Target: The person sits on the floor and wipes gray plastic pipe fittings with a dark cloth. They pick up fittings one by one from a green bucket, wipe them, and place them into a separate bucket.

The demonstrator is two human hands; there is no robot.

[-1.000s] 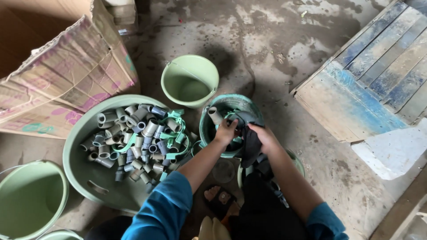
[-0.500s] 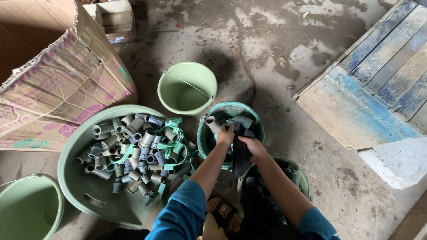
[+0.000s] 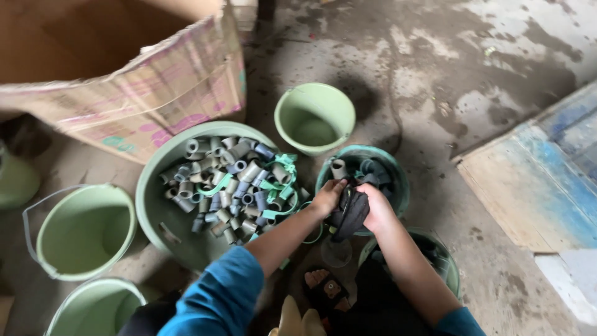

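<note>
A torn cardboard box [image 3: 124, 81] fills the upper left of the frame. Below it a wide green basin [image 3: 163, 218] lies on the stained concrete floor [image 3: 435, 74], heaped with short grey and blue pipe fittings [image 3: 230, 186] and loops of green strap [image 3: 277, 183]. Pale green buckets stand around it: one at top centre [image 3: 314, 118], one at left [image 3: 84, 230], one cut off at the bottom edge [image 3: 93, 308].

Just right of centre, both hands meet over a smaller teal bucket [image 3: 395, 180]. The left hand [image 3: 326, 198] and right hand [image 3: 375, 208] are curled shut on a dark, limp bundle [image 3: 349, 214], which sags between them like cloth or rubber. It looks soft and light, probably easy to bunch anywhere along its length, though what it is stays unclear. The fittings look rigid and light, best pinched across the barrel.

The fingertips are buried in the bundle. Another dark bucket [image 3: 444, 261] is mostly hidden under the right forearm.
</note>
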